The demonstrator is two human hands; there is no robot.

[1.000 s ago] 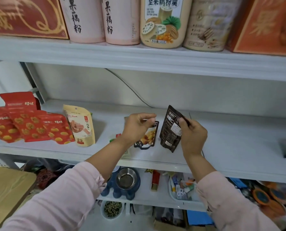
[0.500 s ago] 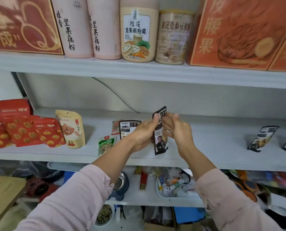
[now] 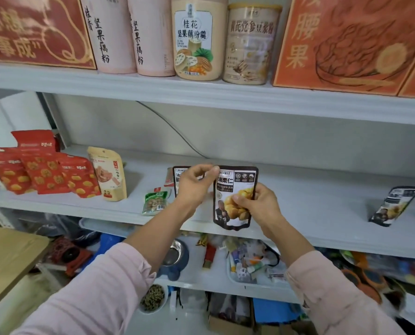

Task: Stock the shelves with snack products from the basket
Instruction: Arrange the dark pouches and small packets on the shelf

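Standing the dark chestnut pouch [image 3: 235, 189] upright at the middle shelf [image 3: 310, 204] front seems the step in hand, the left hand [image 3: 194, 187] pinching its top corner and the right hand [image 3: 259, 206] with fingers curled round its side; next, seat it beside the matching pouch [image 3: 179, 180] and let go.

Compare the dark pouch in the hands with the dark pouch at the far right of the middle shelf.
The held pouch is upright, front facing the camera; the far-right pouch lies slanted on the shelf. The held pouch is pinched by the left hand at its top corner and the right hand at its side; the far-right pouch is untouched. Both share a dark wrapper with yellow nuts pictured.
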